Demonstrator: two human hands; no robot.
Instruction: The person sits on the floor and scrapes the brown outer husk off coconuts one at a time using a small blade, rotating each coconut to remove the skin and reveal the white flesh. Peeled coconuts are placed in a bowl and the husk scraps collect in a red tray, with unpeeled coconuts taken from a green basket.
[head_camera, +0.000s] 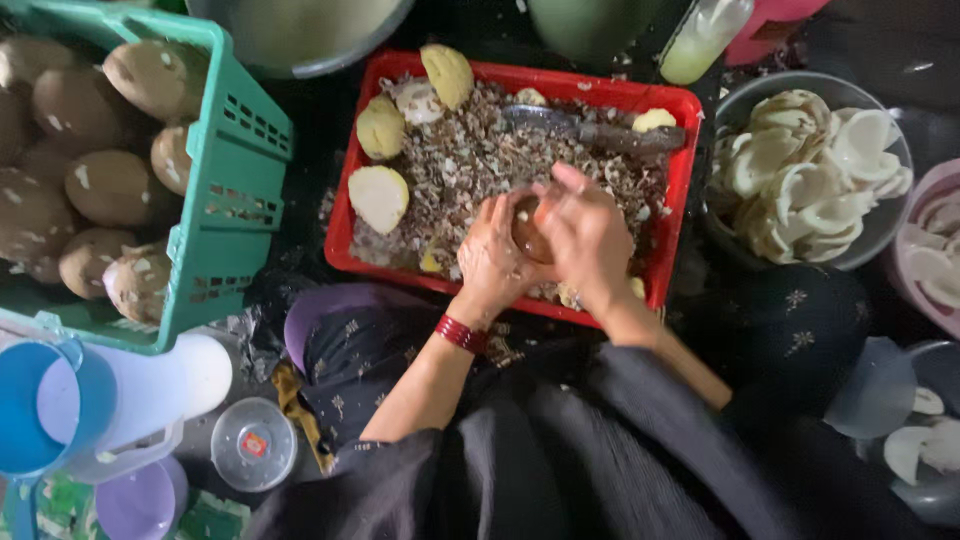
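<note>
Both hands work over a red tray (342, 215) full of brown shell scraps. My left hand (490, 255), with a red bangle at the wrist, cups a small round brown kernel (526, 232). My right hand (590, 235) closes over the same kernel from the right; whether it also holds a tool is hidden. Peeled pale yellow kernels (378, 196) lie at the tray's left and top edges. A dark-handled knife (600, 132) rests on the scraps at the tray's far side.
A green crate (225, 200) of brown husked coconuts stands left. A grey bowl (885, 225) of white coconut pieces sits right, with more bowls beyond. A blue and white jug (110, 400), a small lidded jar (253, 443) and dark clothing fill the foreground.
</note>
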